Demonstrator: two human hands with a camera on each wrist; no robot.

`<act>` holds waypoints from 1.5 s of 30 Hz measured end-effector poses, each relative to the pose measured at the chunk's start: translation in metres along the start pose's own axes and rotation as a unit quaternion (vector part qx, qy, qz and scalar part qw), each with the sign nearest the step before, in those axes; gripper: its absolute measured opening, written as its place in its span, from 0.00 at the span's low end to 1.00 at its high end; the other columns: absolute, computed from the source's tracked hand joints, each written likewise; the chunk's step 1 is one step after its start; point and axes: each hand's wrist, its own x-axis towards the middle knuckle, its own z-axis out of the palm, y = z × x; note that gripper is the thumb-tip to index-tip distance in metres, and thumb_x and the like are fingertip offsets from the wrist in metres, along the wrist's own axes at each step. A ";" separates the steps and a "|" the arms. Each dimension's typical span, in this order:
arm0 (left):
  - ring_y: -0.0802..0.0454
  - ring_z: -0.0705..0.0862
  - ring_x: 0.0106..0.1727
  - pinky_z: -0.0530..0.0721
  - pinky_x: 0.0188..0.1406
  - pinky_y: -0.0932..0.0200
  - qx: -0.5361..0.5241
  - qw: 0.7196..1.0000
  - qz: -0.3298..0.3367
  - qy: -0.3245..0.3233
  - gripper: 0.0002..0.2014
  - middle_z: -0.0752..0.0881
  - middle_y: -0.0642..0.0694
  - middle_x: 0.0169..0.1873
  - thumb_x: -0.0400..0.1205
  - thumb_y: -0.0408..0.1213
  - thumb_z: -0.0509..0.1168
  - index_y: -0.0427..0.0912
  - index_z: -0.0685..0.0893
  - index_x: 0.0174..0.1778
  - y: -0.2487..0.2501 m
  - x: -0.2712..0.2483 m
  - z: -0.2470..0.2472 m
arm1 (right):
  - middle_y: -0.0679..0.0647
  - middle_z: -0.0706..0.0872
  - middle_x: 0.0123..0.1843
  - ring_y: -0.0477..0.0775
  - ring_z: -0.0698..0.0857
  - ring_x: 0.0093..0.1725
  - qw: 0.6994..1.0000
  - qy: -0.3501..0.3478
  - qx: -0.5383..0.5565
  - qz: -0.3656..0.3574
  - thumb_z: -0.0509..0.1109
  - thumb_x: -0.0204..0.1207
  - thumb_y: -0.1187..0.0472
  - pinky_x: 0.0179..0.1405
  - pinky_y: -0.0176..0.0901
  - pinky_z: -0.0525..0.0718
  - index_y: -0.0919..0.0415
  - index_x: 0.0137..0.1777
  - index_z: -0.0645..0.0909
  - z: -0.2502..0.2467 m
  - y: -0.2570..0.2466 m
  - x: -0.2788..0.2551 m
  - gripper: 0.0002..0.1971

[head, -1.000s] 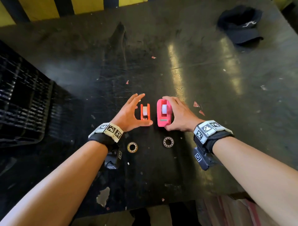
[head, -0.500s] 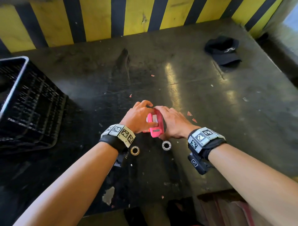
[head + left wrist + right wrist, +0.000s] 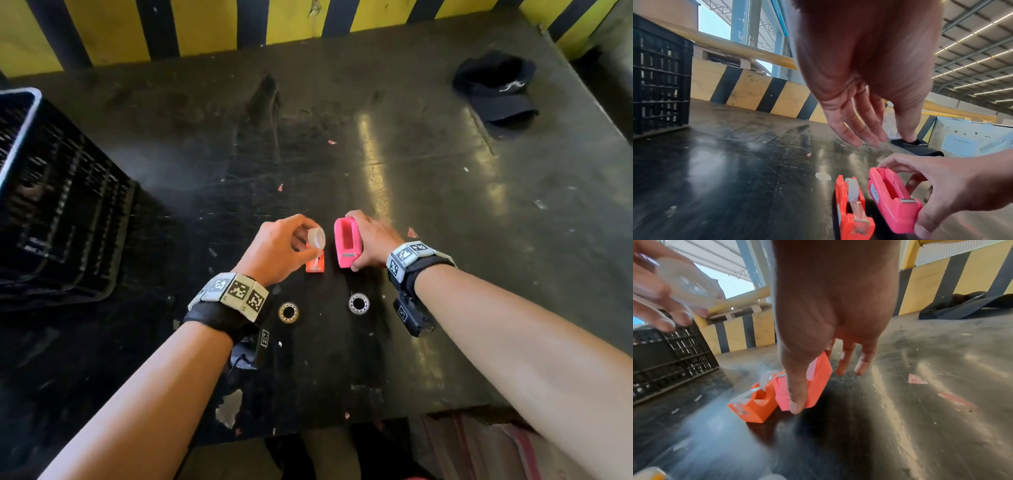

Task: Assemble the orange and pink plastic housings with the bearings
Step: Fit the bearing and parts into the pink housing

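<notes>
The pink housing (image 3: 346,246) stands on the dark table (image 3: 445,212), its slot empty, and my right hand (image 3: 360,242) grips it from the right, thumb at its near end. In the right wrist view the thumb lies across the pink housing (image 3: 818,378). My left hand (image 3: 307,237) pinches a clear tape roll (image 3: 316,237) just above the orange housing (image 3: 315,264), which sits on the table with its own clear roll (image 3: 851,186) inside. Two metal bearings (image 3: 288,312) (image 3: 359,303) lie flat nearer me, between my wrists.
A black plastic crate (image 3: 58,205) stands at the left. A black cap (image 3: 496,89) lies at the far right corner. A yellow and black striped barrier (image 3: 205,27) runs along the back edge. Small pink chips (image 3: 412,233) dot the table.
Both hands were together on the pink housing half a second ago. My left hand has since drawn away to the left with the clear roll, and the pink housing's slot now shows empty.
</notes>
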 end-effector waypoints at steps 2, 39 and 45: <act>0.60 0.92 0.46 0.92 0.54 0.60 -0.002 1.000 -0.002 0.000 0.20 0.92 0.54 0.46 0.76 0.37 0.82 0.49 0.88 0.62 -0.007 -0.002 0.002 | 0.52 0.76 0.79 0.69 0.80 0.71 1.000 -0.007 -0.010 0.007 0.93 0.52 0.54 0.65 0.64 0.83 0.46 0.82 0.58 0.009 0.003 0.006 0.62; 0.44 0.89 0.56 0.89 0.56 0.47 0.247 0.942 -0.133 -0.182 0.21 0.89 0.45 0.58 0.77 0.52 0.78 0.49 0.84 0.61 -0.011 -0.046 0.094 | 0.47 0.91 0.44 0.47 0.88 0.46 0.966 0.035 0.255 -0.021 0.79 0.78 0.54 0.51 0.42 0.83 0.51 0.44 0.89 0.008 0.011 -0.070 0.04; 0.39 0.81 0.70 0.80 0.68 0.37 0.321 0.932 -0.111 -0.122 0.37 0.84 0.43 0.66 0.75 0.72 0.67 0.46 0.81 0.69 -0.004 -0.041 0.128 | 0.45 0.92 0.44 0.43 0.87 0.43 0.957 0.040 0.286 -0.003 0.80 0.77 0.54 0.47 0.38 0.83 0.50 0.44 0.89 0.024 0.027 -0.078 0.04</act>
